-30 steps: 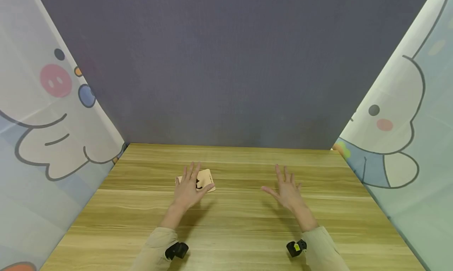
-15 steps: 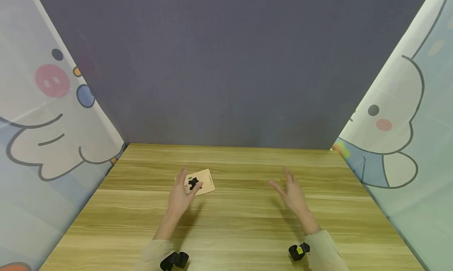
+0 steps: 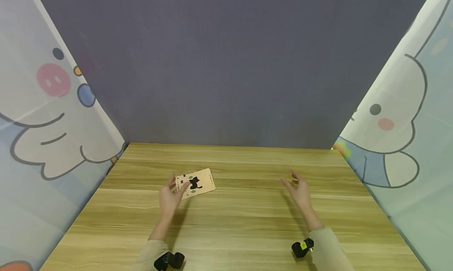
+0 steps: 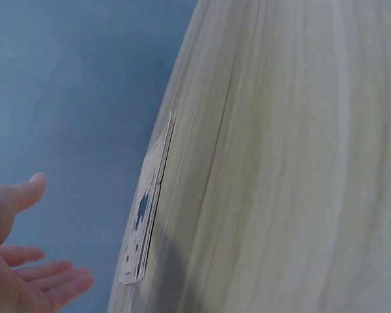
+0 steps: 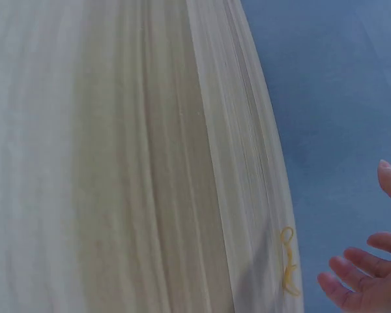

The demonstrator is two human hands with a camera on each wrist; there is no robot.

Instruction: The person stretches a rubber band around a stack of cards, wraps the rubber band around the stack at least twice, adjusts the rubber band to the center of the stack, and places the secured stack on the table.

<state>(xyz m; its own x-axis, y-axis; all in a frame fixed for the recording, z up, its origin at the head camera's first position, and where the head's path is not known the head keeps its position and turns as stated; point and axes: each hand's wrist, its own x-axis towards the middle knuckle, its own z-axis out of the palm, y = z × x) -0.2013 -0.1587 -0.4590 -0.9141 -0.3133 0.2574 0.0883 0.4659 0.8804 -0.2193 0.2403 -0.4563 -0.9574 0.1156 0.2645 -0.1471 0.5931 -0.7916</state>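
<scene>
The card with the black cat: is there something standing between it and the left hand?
Nothing visible stands between the left hand and the card; the left wrist view shows only a gap there.

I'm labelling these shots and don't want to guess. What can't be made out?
- Lettering on the cat card: too small, head view.
- Part of the yellow loop: behind the right hand, head view.
- Rest of the left hand: cut by left wrist view's left edge.
- Rest of the right hand: cut by right wrist view's right edge.

I'd call this a screened-off booth: wood-grain table (image 3: 240, 216), grey far panel (image 3: 226, 66), cartoon-print curtains (image 3: 24, 90) left and right.
</scene>
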